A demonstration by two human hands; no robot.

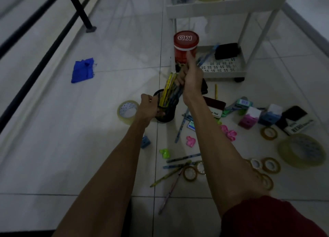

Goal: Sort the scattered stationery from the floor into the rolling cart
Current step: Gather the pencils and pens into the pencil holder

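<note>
Gripping a black wire-mesh pencil cup (164, 119) at the centre of the frame, the left hand (148, 107) has its grip closed round the cup's round rim. Just above it, the right hand (189, 77) has its grip wrapped tight round a bundle of slim yellow and blue pencils (169, 93), thumb pointing up. The bundle's lower ends stand inside the cup. The cup is down at the glossy pale tiled floor (71, 147), short of the white rolling cart (222, 7) at the upper right, whose lower shelf is perforated. One red cylindrical tub with a flat lid (186, 41) stands beside the cart.

Two wide rolls of clear tape lie on the floor: one wide roll (127, 111) just left of the cup, the other wide roll (302, 150) at the far right. At least six small amber tape rings (271, 165) are scattered across the lower right. Near them are two small cube boxes (249, 119), one pink and one blue. One crumpled blue cloth (82, 70) lies at the upper left.
</note>
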